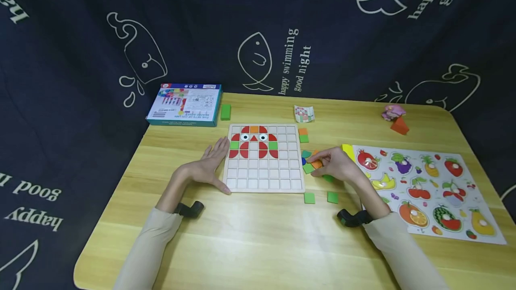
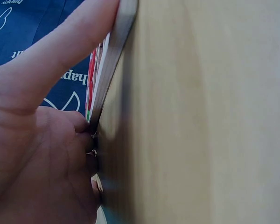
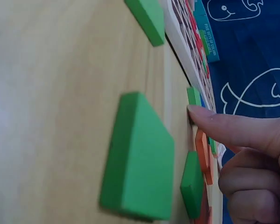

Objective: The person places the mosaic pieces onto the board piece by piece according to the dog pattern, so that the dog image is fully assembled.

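A square wooden grid board (image 1: 290, 171) lies in the middle of the table. Red, orange, green and eye-patterned tiles (image 1: 254, 142) fill part of its upper left area. My left hand (image 1: 204, 167) rests along the board's left edge, fingers extended and thumb at the near corner. Right of the board, my right hand (image 1: 338, 164) reaches over a small pile of green, orange and blue tiles. Its thumb and index finger are apart, with an orange tile (image 1: 317, 164) visible between them. In the right wrist view the thumb is near a green tile (image 3: 193, 96).
Two loose green tiles (image 1: 309, 198) lie nearer me. A fruit puzzle board (image 1: 435, 191) covers the right side. At the back are a boxed toy (image 1: 183, 106), a green block (image 1: 225, 112), a pattern card (image 1: 304, 114), a pink toy (image 1: 393, 112) and an orange-red piece (image 1: 399, 126).
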The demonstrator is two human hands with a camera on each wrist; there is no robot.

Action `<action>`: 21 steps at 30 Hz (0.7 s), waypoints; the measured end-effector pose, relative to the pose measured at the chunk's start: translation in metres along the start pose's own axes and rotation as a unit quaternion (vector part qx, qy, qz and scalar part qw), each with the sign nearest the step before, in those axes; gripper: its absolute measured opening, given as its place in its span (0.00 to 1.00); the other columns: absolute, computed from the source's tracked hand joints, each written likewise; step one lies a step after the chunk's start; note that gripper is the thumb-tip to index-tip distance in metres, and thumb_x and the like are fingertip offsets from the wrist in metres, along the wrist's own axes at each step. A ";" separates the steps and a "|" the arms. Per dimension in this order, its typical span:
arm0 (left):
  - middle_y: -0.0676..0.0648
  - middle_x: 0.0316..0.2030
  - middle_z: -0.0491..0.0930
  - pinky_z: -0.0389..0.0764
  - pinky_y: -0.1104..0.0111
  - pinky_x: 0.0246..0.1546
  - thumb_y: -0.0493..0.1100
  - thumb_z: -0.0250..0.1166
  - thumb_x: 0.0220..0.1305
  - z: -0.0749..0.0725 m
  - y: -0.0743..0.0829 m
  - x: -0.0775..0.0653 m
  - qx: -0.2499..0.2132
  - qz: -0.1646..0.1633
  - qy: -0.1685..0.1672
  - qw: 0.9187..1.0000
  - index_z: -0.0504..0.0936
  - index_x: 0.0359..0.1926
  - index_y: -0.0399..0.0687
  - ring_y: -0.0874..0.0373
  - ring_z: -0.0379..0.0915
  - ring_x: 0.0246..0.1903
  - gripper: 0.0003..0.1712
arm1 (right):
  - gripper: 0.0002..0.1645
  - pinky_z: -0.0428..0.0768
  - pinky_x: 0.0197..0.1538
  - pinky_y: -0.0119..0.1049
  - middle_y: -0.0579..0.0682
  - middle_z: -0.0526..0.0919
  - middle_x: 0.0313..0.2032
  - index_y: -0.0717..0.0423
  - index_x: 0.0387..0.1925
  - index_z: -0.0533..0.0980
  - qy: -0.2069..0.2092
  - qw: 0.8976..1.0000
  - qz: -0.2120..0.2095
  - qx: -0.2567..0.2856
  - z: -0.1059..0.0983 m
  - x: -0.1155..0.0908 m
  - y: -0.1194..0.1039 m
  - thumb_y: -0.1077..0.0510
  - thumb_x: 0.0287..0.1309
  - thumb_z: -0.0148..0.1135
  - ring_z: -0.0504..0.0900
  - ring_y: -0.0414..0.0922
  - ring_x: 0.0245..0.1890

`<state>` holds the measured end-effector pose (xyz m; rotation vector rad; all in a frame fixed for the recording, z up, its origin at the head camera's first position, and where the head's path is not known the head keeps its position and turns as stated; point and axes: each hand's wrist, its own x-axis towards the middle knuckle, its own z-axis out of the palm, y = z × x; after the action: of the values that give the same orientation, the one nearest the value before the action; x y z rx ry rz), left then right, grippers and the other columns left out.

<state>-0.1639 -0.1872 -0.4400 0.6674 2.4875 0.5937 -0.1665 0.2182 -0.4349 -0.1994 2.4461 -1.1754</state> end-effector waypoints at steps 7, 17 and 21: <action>0.44 0.75 0.16 0.26 0.50 0.76 0.70 0.76 0.34 0.000 -0.002 -0.001 -0.001 -0.004 -0.003 1.000 0.23 0.74 0.43 0.50 0.11 0.75 0.86 | 0.17 0.52 0.23 0.31 0.45 0.61 0.19 0.57 0.39 0.83 -0.005 1.000 -0.007 -0.030 0.002 0.003 0.001 0.59 0.44 0.76 0.55 0.42 0.20; 0.44 0.75 0.17 0.26 0.51 0.76 0.71 0.76 0.33 -0.001 -0.001 -0.001 0.000 -0.005 -0.001 1.000 0.24 0.74 0.43 0.51 0.11 0.75 0.86 | 0.16 0.57 0.22 0.31 0.44 0.59 0.15 0.53 0.41 0.82 0.049 0.997 -0.033 -0.053 0.000 -0.002 -0.011 0.54 0.50 0.73 0.56 0.41 0.17; 0.44 0.75 0.18 0.26 0.51 0.76 0.71 0.76 0.33 -0.001 -0.002 -0.001 0.002 -0.006 0.000 1.000 0.24 0.74 0.43 0.51 0.12 0.75 0.86 | 0.17 0.57 0.22 0.32 0.44 0.60 0.15 0.53 0.41 0.82 0.052 0.997 -0.009 -0.055 -0.002 0.001 -0.012 0.52 0.50 0.73 0.57 0.42 0.17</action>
<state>-0.1639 -0.1898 -0.4401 0.6544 2.4908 0.5847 -0.1690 0.2115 -0.4255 -0.1963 2.6074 -1.0839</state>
